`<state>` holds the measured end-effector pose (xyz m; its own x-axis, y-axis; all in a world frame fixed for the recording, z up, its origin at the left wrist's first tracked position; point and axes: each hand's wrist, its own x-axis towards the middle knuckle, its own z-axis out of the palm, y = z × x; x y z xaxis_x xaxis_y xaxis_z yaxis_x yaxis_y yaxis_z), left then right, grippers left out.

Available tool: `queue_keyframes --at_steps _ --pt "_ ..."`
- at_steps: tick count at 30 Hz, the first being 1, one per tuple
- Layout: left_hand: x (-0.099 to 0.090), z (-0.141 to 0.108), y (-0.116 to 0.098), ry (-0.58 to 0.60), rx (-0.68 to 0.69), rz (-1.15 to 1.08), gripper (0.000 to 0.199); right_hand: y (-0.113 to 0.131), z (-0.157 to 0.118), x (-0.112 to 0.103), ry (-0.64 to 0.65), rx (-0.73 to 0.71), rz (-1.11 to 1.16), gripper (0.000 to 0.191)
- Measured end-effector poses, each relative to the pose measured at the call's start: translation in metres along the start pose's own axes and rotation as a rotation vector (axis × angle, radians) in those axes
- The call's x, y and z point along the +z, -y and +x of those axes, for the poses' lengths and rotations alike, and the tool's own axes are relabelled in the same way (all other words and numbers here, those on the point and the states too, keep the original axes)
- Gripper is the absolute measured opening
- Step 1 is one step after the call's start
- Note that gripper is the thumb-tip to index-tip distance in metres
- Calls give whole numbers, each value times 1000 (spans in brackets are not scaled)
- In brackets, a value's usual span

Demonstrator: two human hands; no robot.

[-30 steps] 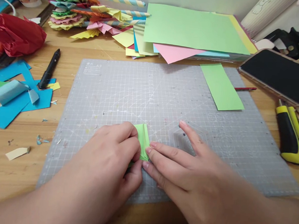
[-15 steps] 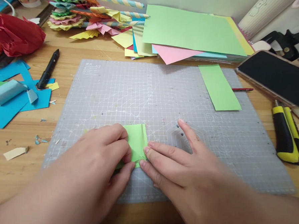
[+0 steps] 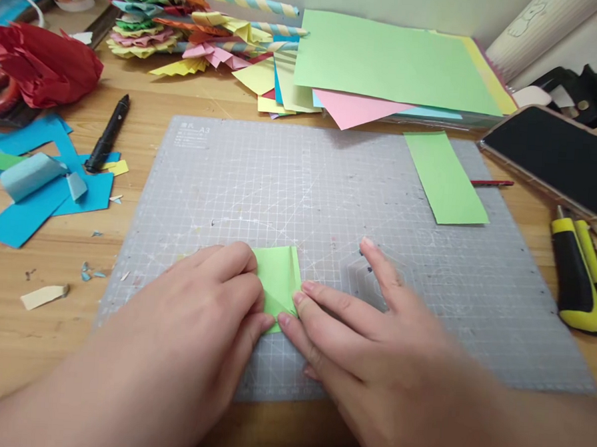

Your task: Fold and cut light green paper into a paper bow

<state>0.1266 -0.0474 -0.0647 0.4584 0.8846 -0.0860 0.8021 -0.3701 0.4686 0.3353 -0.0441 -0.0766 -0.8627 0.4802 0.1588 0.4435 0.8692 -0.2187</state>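
Observation:
A small folded piece of green paper (image 3: 278,282) lies on the grey cutting mat (image 3: 261,175) near its front edge. A narrow fold runs along its right side, and a crease crosses its lower right corner. My left hand (image 3: 214,299) covers the paper's left part with curled fingers, its thumb at the bottom edge. From the right, my right hand (image 3: 373,327) reaches in with stretched fingers. Its fingertips press on the right edge and lower corner, while the little finger is raised off to the side. The paper's left end is hidden under my left hand.
A green paper strip (image 3: 445,178) lies at the mat's upper right beside a red pencil-like stick (image 3: 491,183). Further right are a phone (image 3: 557,157) and a yellow-black cutter (image 3: 576,278). Blue scraps (image 3: 33,209) and a black pen (image 3: 108,133) lie left; stacked coloured sheets (image 3: 397,62) sit behind.
The whole view has shifted slightly, so things appear a little further right. My right fingertip and left thumb have come closer together at the paper's lower edge, and the corner there lies flatter.

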Motion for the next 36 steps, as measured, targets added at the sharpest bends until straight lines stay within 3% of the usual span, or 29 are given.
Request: queue_keyframes --at_steps 6,12,19,23,36 --pt "-9 -5 5 66 -68 -19 26 0 -4 -3 108 -51 -26 29" --pt "-12 -12 1 58 -189 7 20 -1 -5 -2 76 -75 -39 32" --pt "13 -28 4 -193 -256 105 30 -1 -5 2 18 -78 -25 32" --pt "21 -32 5 -247 -264 126 27 -2 -5 5 0 -58 -15 31" --pt "11 -29 8 -132 -271 17 24 -6 1 6 29 -51 6 34"
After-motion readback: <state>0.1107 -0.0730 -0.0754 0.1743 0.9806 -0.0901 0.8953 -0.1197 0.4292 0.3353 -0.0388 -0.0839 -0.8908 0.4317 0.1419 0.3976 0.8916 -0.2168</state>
